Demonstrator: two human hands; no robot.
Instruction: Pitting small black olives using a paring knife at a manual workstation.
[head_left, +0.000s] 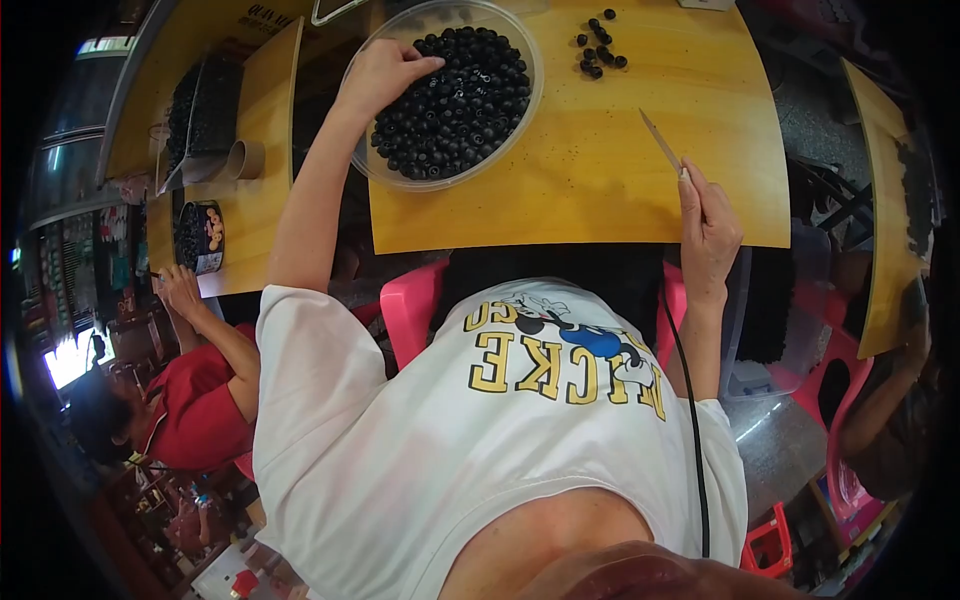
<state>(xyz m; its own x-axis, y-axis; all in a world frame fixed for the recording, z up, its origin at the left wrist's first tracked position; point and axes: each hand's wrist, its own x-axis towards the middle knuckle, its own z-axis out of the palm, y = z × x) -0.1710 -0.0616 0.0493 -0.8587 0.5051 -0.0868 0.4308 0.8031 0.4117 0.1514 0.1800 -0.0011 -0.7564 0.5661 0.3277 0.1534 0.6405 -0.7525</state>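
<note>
Left hand [388, 75] over black beads [455, 120] in a tub [537, 95], table's [600, 165] left edge — fingers bent, grip unclear, right hand [712, 225] gripping a knife [660, 138], near right corner

White T-shirt [450, 450], lower center of frame, round neckline [530, 487]. Chest print: yellow block lettering [520, 368], dark outlines, plus cartoon figure [592, 340], partly blue. Short loose sleeves [310, 340]. Thin black cable [693, 420] along shirt, right of center. Left hand [383, 78], right hand [712, 232] bare.

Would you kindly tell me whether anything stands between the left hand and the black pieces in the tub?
Nothing visible does: the left hand extends over the clear tub's rim, its fingertips at the black pieces.
</note>
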